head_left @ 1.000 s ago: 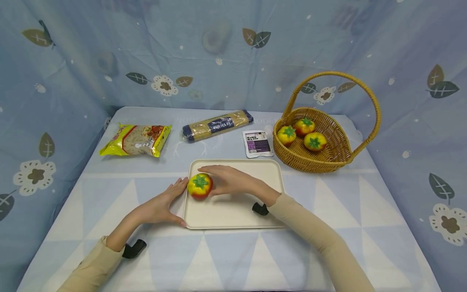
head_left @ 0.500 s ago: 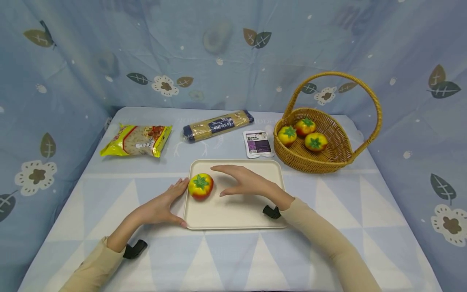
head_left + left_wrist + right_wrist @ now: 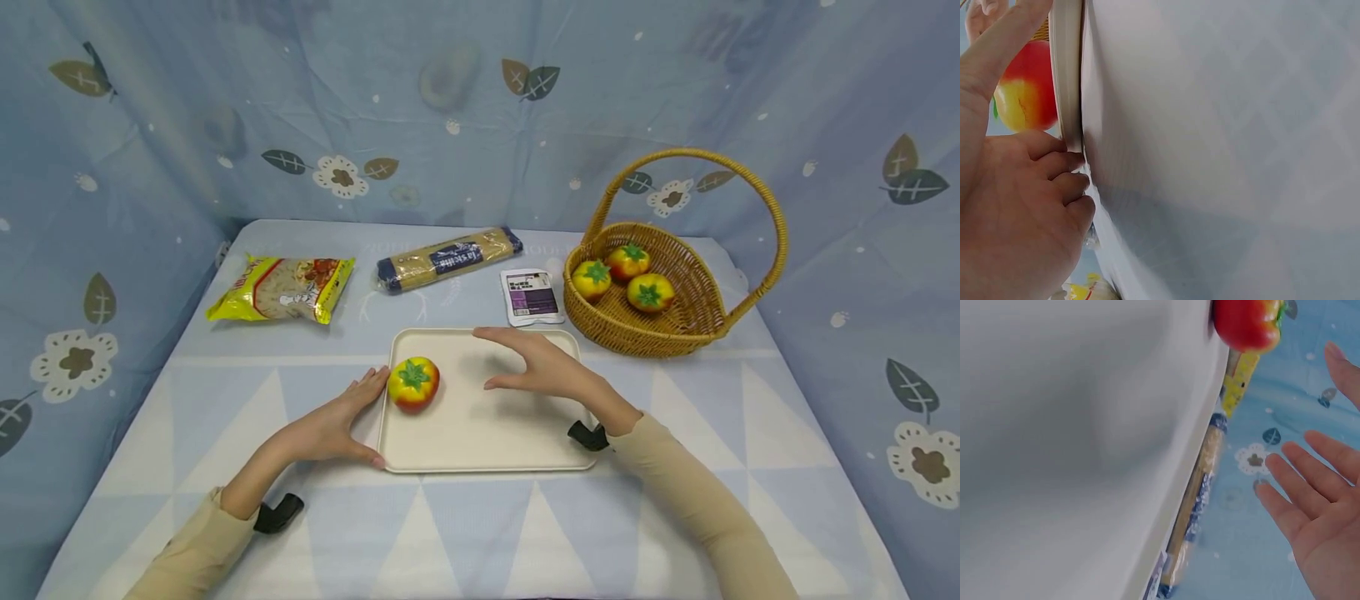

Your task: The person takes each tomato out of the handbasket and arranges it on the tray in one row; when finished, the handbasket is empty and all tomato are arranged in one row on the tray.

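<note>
Fruit [image 3: 414, 385], likely light, slick, best side-held, lies between our left fingers [image 3: 367, 386], unclenched against the tray [image 3: 472, 437], and empty, relaxed right fingers [image 3: 504, 335].

I'm in a sm. curtained booth w/ blue flower-print fabric walls [image 3: 457, 187] on 3 sides of my blue-&-white triangle-print table [image 3: 480, 533].

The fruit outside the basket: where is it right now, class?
In the head view, the fruit sits at the left end of the tray, just right of the left hand.
</note>
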### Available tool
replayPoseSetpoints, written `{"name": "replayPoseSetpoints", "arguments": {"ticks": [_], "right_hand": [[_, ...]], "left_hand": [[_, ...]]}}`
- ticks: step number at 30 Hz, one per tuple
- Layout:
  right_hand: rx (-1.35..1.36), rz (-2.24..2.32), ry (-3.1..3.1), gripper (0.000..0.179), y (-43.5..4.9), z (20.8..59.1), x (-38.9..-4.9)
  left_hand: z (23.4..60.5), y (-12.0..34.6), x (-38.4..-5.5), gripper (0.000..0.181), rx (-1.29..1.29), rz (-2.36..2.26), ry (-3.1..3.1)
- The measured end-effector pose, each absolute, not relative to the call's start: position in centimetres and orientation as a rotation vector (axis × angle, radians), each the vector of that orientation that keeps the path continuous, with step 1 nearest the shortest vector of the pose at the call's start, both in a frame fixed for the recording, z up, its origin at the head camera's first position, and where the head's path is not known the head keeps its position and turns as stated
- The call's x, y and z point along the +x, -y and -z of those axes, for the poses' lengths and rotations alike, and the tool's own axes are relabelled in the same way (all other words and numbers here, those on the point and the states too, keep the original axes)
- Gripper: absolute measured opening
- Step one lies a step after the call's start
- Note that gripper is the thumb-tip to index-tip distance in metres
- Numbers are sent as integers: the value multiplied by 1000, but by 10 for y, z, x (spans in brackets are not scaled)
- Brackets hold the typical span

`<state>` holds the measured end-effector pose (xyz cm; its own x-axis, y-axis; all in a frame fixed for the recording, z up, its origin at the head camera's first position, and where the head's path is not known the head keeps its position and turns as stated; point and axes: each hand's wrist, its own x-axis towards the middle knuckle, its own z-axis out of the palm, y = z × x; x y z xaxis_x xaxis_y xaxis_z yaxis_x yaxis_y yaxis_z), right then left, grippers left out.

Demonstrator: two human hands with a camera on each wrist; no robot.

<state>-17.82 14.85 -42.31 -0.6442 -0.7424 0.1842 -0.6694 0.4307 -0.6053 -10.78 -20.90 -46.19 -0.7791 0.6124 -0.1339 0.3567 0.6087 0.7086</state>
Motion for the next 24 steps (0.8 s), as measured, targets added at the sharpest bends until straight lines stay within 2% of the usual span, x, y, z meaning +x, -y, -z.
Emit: {"name": "replayPoseSetpoints", "arguments": {"ticks": [15,24], "right_hand": [[-1215,1043,-2784,67,-206,388,-197],[-1006,1074,-2902,65,-236,373,-214]], "left_hand": [[462,207,-108,127,771,-963,-2466],[461,208,-108,127,757,-954,-2467]]}}
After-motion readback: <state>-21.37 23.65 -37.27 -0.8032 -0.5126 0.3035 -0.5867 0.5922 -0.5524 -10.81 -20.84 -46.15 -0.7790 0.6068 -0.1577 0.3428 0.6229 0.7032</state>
